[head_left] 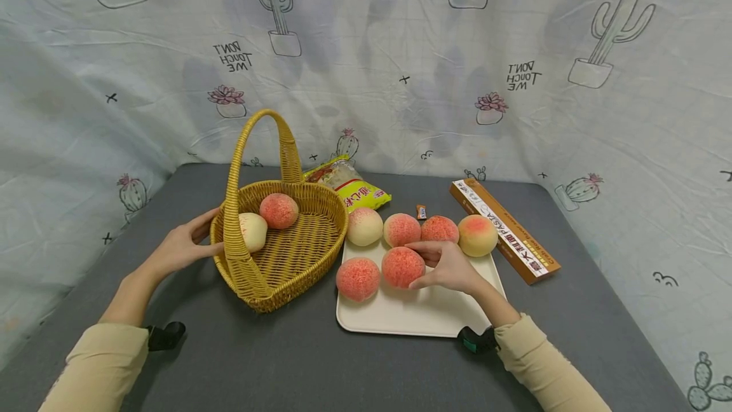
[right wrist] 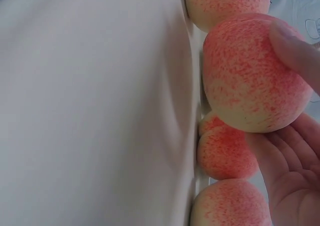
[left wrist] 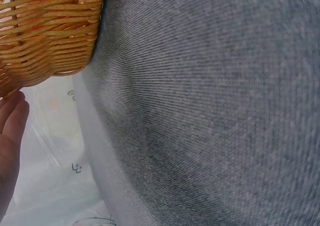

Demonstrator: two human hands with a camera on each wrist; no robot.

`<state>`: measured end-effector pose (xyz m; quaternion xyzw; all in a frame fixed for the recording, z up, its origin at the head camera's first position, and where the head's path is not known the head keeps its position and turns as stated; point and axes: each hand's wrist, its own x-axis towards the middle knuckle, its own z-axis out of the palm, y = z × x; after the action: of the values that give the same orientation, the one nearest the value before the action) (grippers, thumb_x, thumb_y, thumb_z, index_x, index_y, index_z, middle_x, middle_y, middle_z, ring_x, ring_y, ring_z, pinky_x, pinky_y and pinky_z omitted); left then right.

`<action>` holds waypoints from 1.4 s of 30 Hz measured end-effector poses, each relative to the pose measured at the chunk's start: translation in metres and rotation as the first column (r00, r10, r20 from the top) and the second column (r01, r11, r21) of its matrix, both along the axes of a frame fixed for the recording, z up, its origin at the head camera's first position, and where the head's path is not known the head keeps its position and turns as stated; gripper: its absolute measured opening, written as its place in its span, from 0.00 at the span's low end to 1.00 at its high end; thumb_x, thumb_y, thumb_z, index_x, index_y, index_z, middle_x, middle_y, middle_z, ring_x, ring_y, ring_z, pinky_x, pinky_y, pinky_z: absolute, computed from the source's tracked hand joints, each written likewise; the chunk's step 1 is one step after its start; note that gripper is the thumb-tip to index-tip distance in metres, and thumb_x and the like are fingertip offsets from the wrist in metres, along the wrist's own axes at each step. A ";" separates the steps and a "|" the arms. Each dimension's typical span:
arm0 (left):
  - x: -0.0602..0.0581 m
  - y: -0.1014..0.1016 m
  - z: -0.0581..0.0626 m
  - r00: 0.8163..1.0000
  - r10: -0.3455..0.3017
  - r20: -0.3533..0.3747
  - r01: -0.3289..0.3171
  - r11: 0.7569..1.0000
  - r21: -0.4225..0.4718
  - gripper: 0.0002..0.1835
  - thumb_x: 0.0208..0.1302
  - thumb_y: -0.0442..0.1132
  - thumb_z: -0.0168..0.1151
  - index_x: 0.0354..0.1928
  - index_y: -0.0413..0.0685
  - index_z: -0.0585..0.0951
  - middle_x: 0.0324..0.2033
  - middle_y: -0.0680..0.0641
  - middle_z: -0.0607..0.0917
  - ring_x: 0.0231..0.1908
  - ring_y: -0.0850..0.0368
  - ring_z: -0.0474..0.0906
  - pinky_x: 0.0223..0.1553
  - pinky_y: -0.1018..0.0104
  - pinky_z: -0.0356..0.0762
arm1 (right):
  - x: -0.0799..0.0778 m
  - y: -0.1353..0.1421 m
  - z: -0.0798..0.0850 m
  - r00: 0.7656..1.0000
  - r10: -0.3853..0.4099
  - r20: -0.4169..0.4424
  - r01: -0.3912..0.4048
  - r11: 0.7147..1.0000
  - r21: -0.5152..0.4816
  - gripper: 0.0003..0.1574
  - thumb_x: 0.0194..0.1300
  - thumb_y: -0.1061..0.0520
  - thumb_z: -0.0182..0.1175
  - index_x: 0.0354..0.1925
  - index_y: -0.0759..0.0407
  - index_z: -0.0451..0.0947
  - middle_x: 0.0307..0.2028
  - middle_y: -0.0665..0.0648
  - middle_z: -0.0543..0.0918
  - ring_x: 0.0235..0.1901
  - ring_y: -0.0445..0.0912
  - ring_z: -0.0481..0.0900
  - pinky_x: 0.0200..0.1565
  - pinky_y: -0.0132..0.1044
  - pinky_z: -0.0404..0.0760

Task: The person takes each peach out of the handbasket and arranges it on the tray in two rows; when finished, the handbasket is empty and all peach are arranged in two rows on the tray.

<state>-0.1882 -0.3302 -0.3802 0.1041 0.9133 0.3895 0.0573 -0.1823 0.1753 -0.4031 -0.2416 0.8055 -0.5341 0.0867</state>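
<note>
Beige sleeves (head_left: pixel 94 367) closest. Right hand (head_left: pixel 448 267) grasps reddish peach (head_left: pixel 402 267) over cream tray (head_left: pixel 406 318); heart-shaped wicker basket (head_left: pixel 297 283) lies left of it, nearer left hand (head_left: pixel 178 248), whose extended fingers touch the basket's side.

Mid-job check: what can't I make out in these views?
Head: pale peach in the basket, left side behind the wicker handle.
Head: wrapped candy, lettering too small.
Left wrist: left hand, partly cut off by the left edge.
Right wrist: lowest peach, cut off by the bottom edge.
</note>
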 end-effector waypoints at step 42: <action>0.000 0.000 0.001 1.000 -0.003 0.006 0.003 1.000 0.001 0.50 0.65 0.46 0.65 0.77 0.39 0.45 0.70 0.25 0.52 0.67 0.26 0.54 0.62 0.32 0.61 | -0.005 0.002 0.013 0.986 0.142 0.090 -0.158 0.966 0.206 0.43 0.51 0.60 0.74 0.63 0.72 0.71 0.61 0.69 0.74 0.58 0.57 0.76 0.58 0.44 0.78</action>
<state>-0.1886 -0.3300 -0.3793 0.1043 0.9128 0.3901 0.0608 -0.1868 0.1775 -0.3898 -0.2713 0.8335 -0.4456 0.1820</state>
